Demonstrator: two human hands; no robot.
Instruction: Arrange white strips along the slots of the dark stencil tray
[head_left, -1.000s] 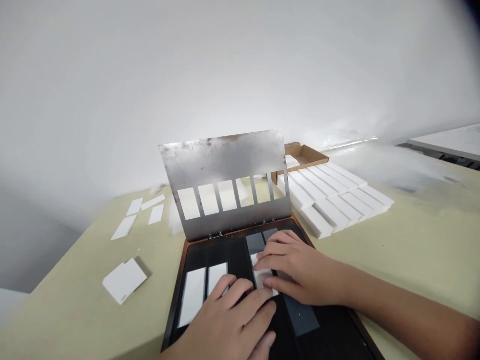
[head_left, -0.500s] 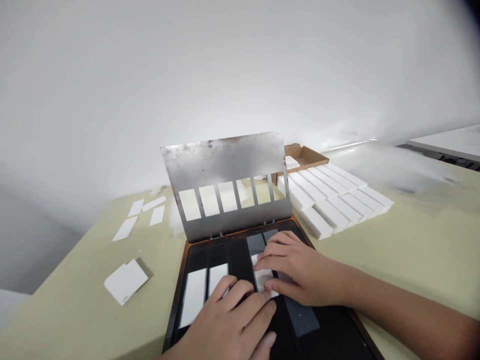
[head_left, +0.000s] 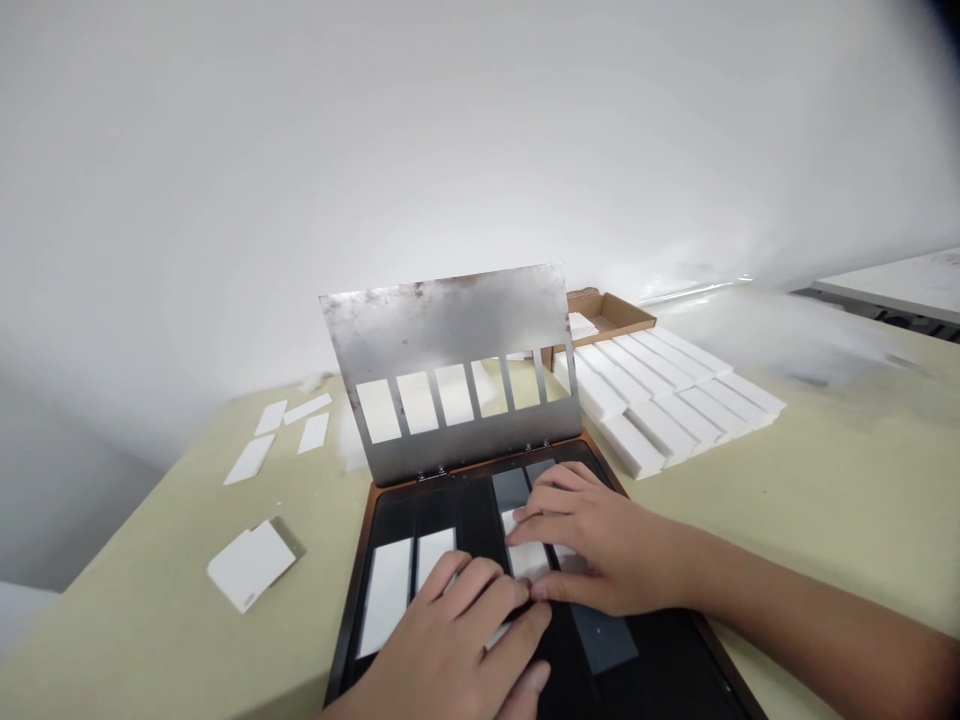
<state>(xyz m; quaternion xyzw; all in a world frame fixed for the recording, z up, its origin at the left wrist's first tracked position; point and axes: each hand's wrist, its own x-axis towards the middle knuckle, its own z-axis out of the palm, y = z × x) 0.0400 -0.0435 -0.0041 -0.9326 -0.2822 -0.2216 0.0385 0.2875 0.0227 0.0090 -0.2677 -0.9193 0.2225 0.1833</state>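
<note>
A black board point(head_left: 397, 510) with a wooden edge lies on the table, its metal lid point(head_left: 450, 325) with rectangular cut-outs raised on hinges. Two white cards point(head_left: 388, 595) rest on the board's left part. Beneath the fingertips of my right hand point(head_left: 581, 540) lies another white card point(head_left: 529, 560); the fingers are spread. My left hand point(head_left: 469, 630) is over the middle of the board, fingers bent and somewhat apart, with a bit of white showing between them. Its fingertips nearly meet my right thumb. Dark grey strips point(head_left: 606, 637) show around my right hand.
A small stack of white cards point(head_left: 251, 565) lies on the table point(head_left: 165, 620) at left, with several loose cards point(head_left: 250, 458) behind it. Rows of white card stacks point(head_left: 675, 410) stand at right, beside an open cardboard box point(head_left: 619, 315).
My left fingers have shifted slightly left, off the lower end of the card under my right hand. A patch of white now shows between the left fingers. My right hand has barely moved.
</note>
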